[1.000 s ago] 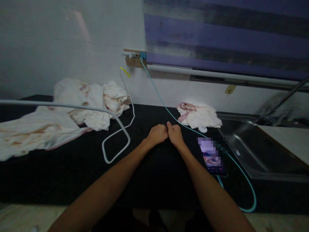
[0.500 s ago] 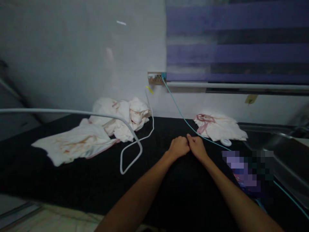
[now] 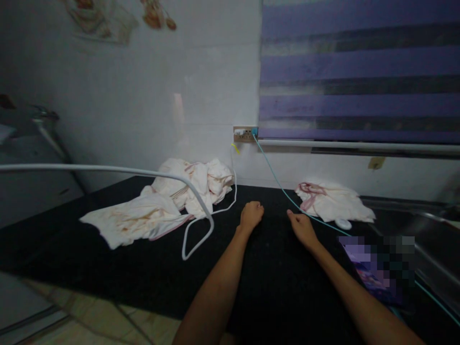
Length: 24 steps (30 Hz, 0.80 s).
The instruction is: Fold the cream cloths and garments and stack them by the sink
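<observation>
Head view: I note left hand [image 3: 251,214] and right hand [image 3: 302,226], knuckles joined half a second ago, now apart on black counter [image 3: 143,268]; both loosely fisted, holding nothing I can see.

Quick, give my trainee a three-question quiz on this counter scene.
1. True or false: the left hand and right hand are apart on the black counter.
2. Which cable runs from the wall socket past the right hand? A) white cable B) teal cable C) yellow cable
3. Fill in: the loose pile of cloth lies to the ___ of the left hand.

Key: 1 true. 2 B. 3 left.
</observation>
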Available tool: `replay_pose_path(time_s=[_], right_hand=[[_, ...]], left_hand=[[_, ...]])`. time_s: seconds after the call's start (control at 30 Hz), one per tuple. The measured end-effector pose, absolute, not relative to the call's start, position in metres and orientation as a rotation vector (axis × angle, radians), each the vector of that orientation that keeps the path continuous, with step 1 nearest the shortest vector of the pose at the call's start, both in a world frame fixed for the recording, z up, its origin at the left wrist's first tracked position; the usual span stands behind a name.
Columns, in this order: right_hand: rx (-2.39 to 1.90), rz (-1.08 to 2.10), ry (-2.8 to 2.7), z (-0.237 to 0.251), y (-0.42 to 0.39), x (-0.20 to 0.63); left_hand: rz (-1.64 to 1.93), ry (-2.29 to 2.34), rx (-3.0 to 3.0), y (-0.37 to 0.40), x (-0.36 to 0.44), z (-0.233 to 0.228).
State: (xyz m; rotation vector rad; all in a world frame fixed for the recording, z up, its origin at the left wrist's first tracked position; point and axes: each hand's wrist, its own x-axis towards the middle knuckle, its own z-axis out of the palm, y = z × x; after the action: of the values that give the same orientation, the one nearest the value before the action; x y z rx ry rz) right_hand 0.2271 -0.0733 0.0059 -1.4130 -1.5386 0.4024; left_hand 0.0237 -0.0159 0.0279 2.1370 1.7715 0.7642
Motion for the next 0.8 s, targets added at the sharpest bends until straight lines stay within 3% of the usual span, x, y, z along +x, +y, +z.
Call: replay_pose_path(time_s=[0.53, 0.8], right_hand=[[-1.316, 0.413, -1.59, 0.002, -0.073, 0.227], [-1.311, 0.374, -1.614, 0.004, -0.074, 0.225]], left_hand=[[1.655, 2.238, 1.544, -0.015, -0.045, 0.033], [1.76, 2.205, 1.444, -0.006, -0.096, 0.036]])
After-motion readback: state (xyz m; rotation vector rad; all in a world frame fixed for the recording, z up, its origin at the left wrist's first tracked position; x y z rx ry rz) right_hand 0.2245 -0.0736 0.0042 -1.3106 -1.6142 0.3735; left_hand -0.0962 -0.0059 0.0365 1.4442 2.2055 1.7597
